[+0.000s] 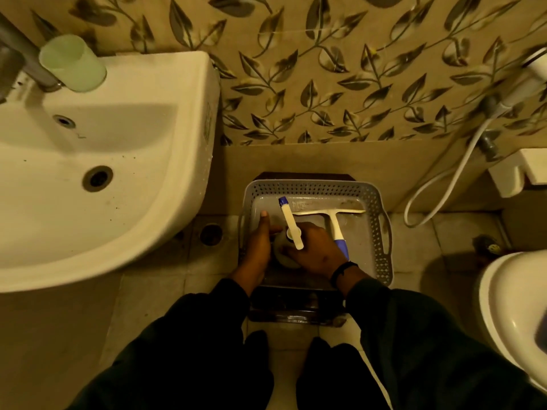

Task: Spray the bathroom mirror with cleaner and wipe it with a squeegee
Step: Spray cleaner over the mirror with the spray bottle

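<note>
A spray bottle is held upright in a grey perforated basket on the floor, at about 12 o'clock from the person's knees. The left hand is wrapped on its 9 o'clock side; the right hand is curled over its 3 o'clock shoulder, so both grips are judged clamped on the bottle. The squeegee is lying flat in the basket at 1 o'clock from the bottle, its blue handle partly hidden under the right hand. The trigger could be squeezed by accident during lifting, or the squeegee dragged along by the wrist. No brand or legible writing can be made out; a pale smudge on the basket floor is unreadable.
</note>
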Demonstrator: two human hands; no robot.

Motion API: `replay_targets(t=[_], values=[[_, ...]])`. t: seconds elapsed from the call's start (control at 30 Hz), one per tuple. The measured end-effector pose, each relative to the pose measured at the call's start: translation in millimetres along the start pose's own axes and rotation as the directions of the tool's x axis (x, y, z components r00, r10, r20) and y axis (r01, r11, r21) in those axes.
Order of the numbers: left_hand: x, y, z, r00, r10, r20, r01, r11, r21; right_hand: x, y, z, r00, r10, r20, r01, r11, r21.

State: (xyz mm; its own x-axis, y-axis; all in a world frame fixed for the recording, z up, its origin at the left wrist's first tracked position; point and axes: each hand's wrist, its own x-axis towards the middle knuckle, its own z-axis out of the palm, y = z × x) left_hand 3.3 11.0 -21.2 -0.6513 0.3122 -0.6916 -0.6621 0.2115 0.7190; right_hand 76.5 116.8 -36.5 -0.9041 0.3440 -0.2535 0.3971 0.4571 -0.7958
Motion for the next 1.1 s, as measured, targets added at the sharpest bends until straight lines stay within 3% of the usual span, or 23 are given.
replay_targets(t=[0.33,0.63,0.8,1.0,1.1], values=[[-59,84,1,0.994,0.103,-0.037,-0.1,0.992,0.071,-14,-97,-62,0.996,-0.043,-0.076,0.044,0.999,0.009],[-139,208,23,0.984,0.179,-0.004,-0.179,0.981,-0.07,-27,-225,-162,0.974,-0.144,-0.174,0.144,0.989,-0.014],[-198,270,26,0.872,0.49,0.004,-0.489,0.872,-0.032,-27,-306,-223,0.928,-0.244,-0.28,0.236,0.97,-0.064],[-254,357,28,0.845,0.533,-0.045,-0.533,0.829,-0.169,-33,-409,-277,0.814,-0.393,-0.427,0.393,0.915,-0.092],[-280,393,23,0.798,0.595,-0.093,-0.599,0.77,-0.218,-32,-458,-292,0.764,-0.458,-0.454,0.485,0.872,-0.064]])
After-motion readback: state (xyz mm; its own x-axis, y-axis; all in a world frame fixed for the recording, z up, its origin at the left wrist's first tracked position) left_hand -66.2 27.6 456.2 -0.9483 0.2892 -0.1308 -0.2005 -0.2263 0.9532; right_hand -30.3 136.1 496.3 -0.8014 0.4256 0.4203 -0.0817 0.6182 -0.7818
